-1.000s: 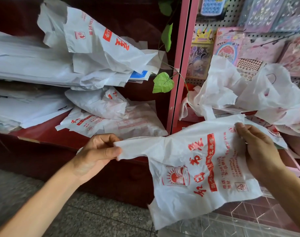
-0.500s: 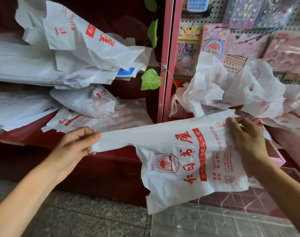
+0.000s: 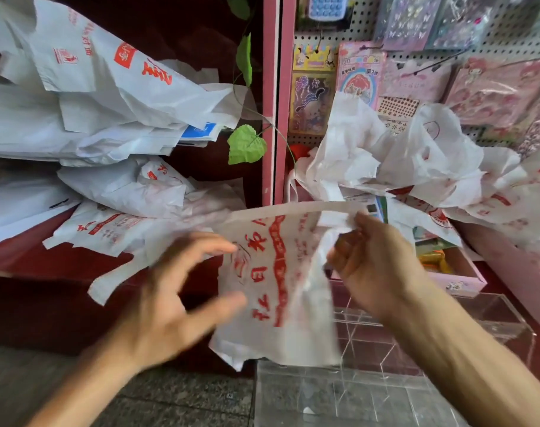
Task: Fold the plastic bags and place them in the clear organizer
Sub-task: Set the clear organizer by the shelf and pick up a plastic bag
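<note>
**Plastic bag held up in front of cluttered shop shelves**

Plastic bag (image 3: 281,272), white with red printed characters, hangs in the middle of the head camera's view, between the person's two hands and above a clear organizer (image 3: 385,392). The right hand (image 3: 376,266) pinches the bag's upper right corner, fingers curled round a bunched fold of the film, so most of the bag drapes down and to the left of that grip. The bag's top edge runs roughly level from the pinch toward the left. The left hand (image 3: 176,300) is blurred by motion; its fingers and thumb are spread apart, with the fingertips at the bag's left edge. Whether they actually touch the film cannot be told through the blur. A handle strip of the bag trails out to the left, behind that hand.

The clear organizer sits low on the right, its see-through dividers visible beneath the bag's lower edge. Behind the left hand, dark red shelves (image 3: 47,260) carry loose heaps of white bags (image 3: 108,97) printed in red. To the right, a second crumpled pile of bags (image 3: 416,161) lies before a pegboard (image 3: 493,35) hung with pink sticker packs. A green leaf (image 3: 246,144) dangles beside a pink upright post (image 3: 270,97). Grey speckled floor (image 3: 170,399) shows below.
</note>
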